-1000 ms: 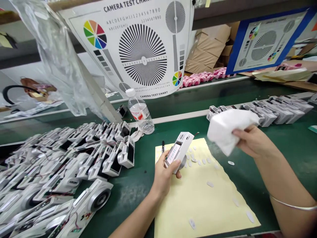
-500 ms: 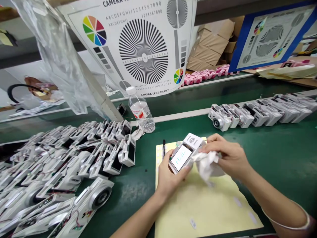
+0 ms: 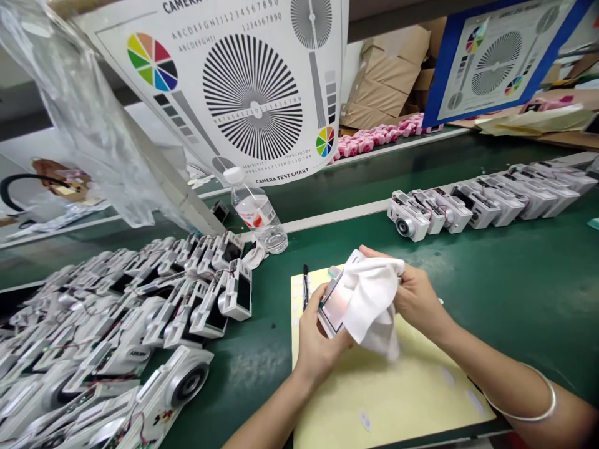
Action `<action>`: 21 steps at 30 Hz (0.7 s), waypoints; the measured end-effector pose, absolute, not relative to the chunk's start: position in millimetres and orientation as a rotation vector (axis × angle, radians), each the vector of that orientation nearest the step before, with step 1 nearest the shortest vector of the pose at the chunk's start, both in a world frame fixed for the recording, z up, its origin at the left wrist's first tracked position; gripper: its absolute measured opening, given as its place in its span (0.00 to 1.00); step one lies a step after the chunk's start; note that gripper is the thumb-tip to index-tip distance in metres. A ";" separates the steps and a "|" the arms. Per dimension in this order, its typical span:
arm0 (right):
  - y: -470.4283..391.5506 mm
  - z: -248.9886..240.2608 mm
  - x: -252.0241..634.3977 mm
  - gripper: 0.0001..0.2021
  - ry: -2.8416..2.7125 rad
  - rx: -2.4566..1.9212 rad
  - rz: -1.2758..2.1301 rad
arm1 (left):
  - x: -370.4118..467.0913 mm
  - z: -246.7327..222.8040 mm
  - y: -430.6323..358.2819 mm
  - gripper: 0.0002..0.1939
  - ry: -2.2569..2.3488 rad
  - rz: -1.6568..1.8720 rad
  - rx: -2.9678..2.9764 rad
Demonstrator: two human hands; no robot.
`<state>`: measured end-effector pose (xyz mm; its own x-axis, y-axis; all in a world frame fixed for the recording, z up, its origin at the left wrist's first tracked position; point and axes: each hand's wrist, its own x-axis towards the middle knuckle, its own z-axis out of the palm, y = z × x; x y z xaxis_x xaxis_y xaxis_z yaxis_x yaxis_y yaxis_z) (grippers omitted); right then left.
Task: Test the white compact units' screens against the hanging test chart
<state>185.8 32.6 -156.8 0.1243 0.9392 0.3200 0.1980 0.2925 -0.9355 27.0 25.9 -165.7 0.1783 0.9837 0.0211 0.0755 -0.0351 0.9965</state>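
Observation:
A small white digital camera [image 3: 331, 310] is gripped in my left hand [image 3: 316, 340], its screen side tilted up toward me. My right hand [image 3: 416, 296] holds a white cloth [image 3: 372, 293], which drapes over the camera's back and hides its buttons and much of the screen. The fingertips of my right hand are partly behind the cloth and camera. Both hands are above a yellow sheet [image 3: 374, 399] lying on the green bench, with a black pen [image 3: 306, 287] at the sheet's upper left edge.
Many partly assembled white cameras [image 3: 154, 324] crowd the left side. A row of similar cameras [image 3: 491, 199] stands at the right rear. Behind my hands are a water bottle [image 3: 257, 212] and a hanging camera test chart [image 3: 253, 93]. Plastic wrap [image 3: 93, 112] hangs at the left.
The cloth, bunched beside the camera before, now lies spread across its screen and buttons. My right hand has shifted slightly left and closer to the camera. The whole view has shifted a little.

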 end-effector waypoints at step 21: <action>43.2 -173.6 186.0 0.08 -0.984 -1.045 0.921 | 28.3 -163.2 25.0 0.28 1.101 1.093 1.436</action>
<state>186.0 43.2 -173.6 0.2917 0.9362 0.1962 -0.1343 0.2432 -0.9606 28.3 25.0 -163.2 0.1831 0.9792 0.0868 0.0945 -0.1054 0.9899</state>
